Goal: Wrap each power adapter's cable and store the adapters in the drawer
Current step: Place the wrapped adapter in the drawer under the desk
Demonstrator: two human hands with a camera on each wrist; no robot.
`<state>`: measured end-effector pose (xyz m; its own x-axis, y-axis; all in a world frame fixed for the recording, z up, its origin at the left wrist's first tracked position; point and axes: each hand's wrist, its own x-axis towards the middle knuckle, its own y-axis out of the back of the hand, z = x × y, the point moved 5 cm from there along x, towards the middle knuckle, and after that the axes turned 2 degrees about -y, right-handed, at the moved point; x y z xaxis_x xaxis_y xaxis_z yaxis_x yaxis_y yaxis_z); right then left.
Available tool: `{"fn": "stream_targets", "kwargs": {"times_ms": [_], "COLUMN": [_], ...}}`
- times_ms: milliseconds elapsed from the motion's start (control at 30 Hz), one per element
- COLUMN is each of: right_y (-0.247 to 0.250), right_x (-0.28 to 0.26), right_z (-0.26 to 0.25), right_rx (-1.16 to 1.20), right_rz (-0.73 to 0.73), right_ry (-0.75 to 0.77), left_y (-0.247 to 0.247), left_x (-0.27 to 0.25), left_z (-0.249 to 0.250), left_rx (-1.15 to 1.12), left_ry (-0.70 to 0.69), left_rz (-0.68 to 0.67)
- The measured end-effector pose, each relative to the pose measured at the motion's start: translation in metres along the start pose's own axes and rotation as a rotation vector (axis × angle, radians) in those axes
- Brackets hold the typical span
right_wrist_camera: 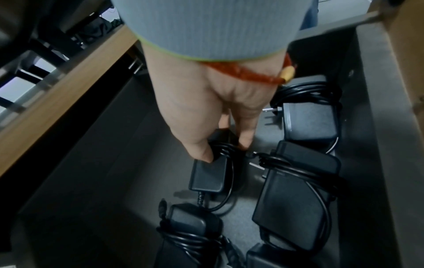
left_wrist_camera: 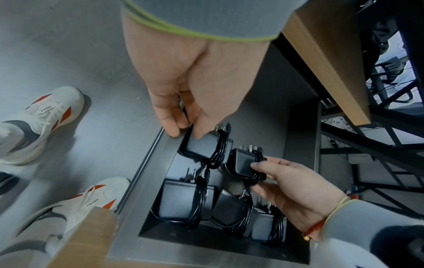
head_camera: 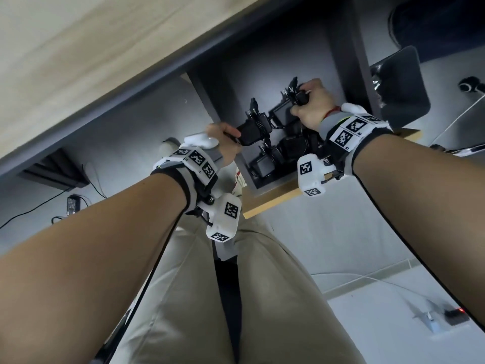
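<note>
Lowering two wrapped adapters into the open drawer (left_wrist_camera: 146,163), the left hand (left_wrist_camera: 183,87) pinched one adapter (left_wrist_camera: 204,146) and the right hand (left_wrist_camera: 296,188) gripped another (left_wrist_camera: 243,163). Three wrapped adapters (left_wrist_camera: 183,201) already lay inside, so the job looked nearly finished.

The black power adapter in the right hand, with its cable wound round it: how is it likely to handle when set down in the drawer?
The black cable-wrapped power adapter in the right hand looks like a rigid box, so it should lie flat rather than roll. Its loose cable loop is floppy and may unwind. The smooth casing could slide on the grey drawer floor.
</note>
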<state>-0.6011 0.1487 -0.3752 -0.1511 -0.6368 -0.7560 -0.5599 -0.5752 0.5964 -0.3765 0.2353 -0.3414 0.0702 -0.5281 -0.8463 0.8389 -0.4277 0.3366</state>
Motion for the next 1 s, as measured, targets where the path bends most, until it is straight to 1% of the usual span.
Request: {"fn": "stream_targets", "kwargs": {"times_ms": [100,233,333,433,533,633,767,933,1000], "right_y": [-0.001,-0.003,0.001,0.009,0.023,0.036,0.046,0.062,0.069], "right_x": [0.002,0.002,-0.003,-0.008,-0.024,-0.051,-0.087,-0.148,-0.17], "right_z": [0.002,0.009,0.009,0.008,-0.001,-0.02,-0.054,-0.122,-0.159], "right_rx": [-0.016,-0.027,-0.039,0.005,0.086,0.134,0.215,0.267,0.266], "right_rz": [0.013,0.001,0.0,0.013,0.016,0.008,-0.01,-0.093,-0.091], "right_ry": [0.005,-0.027,-0.048,-0.076,-0.058,0.007,0.056,0.178,0.229], "left_y": [0.0,0.0,0.0,-0.002,0.001,0.012,0.035,0.087,0.12], "left_x": [0.0,0.003,0.001,-0.003,-0.015,-0.036,-0.067,-0.119,-0.137], "left_z": [-0.002,-0.003,-0.003,0.004,0.019,0.036,0.06,0.074,0.075], "left_rx": [-0.008,-0.034,-0.121,-0.164,-0.237,-0.258,-0.332,-0.454,-0.49], "left_ry": [0.024,0.048,0.071,0.077,0.043,-0.013,-0.102,-0.157,-0.169], "left_rz": [-0.005,-0.025,-0.007,-0.004,-0.014,-0.044,0.011,0.053,0.115]}}
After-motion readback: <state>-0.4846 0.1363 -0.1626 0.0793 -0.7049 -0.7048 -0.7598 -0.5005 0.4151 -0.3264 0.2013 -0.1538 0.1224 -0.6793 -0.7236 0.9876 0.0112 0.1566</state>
